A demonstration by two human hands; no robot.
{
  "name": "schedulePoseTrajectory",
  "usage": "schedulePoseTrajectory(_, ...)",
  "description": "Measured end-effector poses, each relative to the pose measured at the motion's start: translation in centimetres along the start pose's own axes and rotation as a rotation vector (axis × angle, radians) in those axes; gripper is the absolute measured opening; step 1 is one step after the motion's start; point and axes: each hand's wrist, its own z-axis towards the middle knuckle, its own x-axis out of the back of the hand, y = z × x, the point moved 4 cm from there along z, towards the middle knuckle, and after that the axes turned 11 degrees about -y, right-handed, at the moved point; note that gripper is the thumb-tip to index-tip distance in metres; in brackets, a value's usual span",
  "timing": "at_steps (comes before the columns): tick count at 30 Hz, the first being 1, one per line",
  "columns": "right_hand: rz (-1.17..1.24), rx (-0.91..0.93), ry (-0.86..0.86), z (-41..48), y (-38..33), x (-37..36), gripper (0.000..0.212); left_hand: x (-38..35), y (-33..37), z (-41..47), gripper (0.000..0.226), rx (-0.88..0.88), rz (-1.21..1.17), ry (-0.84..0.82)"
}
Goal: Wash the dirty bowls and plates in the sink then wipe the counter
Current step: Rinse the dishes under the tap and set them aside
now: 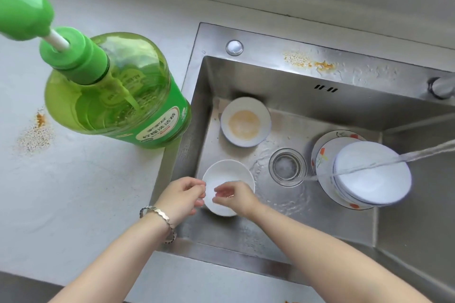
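Washing, head view: small white bowl (226,172) sits near-left in the sink (270,76).
Left hand (183,195): pinches its left rim.
Right hand (234,195): curled inside; grip unclear.
Water stream (430,151): lands rightward, nearer right hand.

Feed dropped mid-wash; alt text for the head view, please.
The left hand and right hand hold a small white ceramic bowl in the stainless steel sink, tap water running beside it. A food-stained white bowl and stacked dishes wait; a green detergent bottle stands on the stained counter.
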Motion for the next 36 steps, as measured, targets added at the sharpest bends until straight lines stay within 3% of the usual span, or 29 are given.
schedulePoseTrajectory(4, 0.384, -0.074, 0.324, 0.3, -0.3, 5.3, 0.023, 0.0, 0.7, 0.5, 0.016, -0.007, -0.024, -0.014)
schedulePoseTrajectory(7, 0.316, -0.247, 0.588, 1.2, 0.2, 10.3, 0.033, 0.0, 1.4, 1.1, 0.017, -0.014, -0.003, -0.019)
schedulePoseTrajectory(10, 0.431, -0.328, 0.46, 3.3, 0.3, 11.9, 0.053, 0.0, 1.9, 2.1, 0.017, -0.02, 0.021, -0.022)
schedulePoseTrajectory(13, 0.714, -0.275, 0.317, 4.3, -0.8, 11.9, 0.042, 0.0, 2.2, 3.0, 0.018, -0.021, 0.024, -0.026)
schedulePoseTrajectory(18, 0.888, -0.199, 0.409, 5.0, -0.9, 11.6, 0.042, -0.2, 2.6, 3.6, 0.018, -0.031, 0.038, -0.033)
schedulePoseTrajectory(23, 0.65, -0.121, 0.554, 2.0, -2.4, 12.0, 0.04, -0.3, 3.0, 2.8, 0.017, -0.031, 0.035, -0.04)
schedulePoseTrajectory(26, 0.395, -0.043, 0.56, -1.2, -3.8, 12.8, 0.06, -0.2, 3.4, 1.8, 0.017, -0.033, 0.028, -0.041)
schedulePoseTrajectory(29, 0.071, -0.031, 0.589, -4.3, -6.0, 13.4, 0.076, 0.0, 3.7, 0.5, 0.019, -0.043, 0.03, -0.036)
schedulePoseTrajectory(33, -0.315, -0.05, 0.6, -8.3, -8.7, 13.9, 0.074, 0.3, 3.9, -1.3, 0.018, -0.057, 0.049, -0.033)
schedulePoseTrajectory(36, -0.652, -0.072, 0.619, -10.7, -10.3, 14.2, 0.086, 0.3, 4.2, -2.4, 0.018, -0.074, 0.041, -0.033)
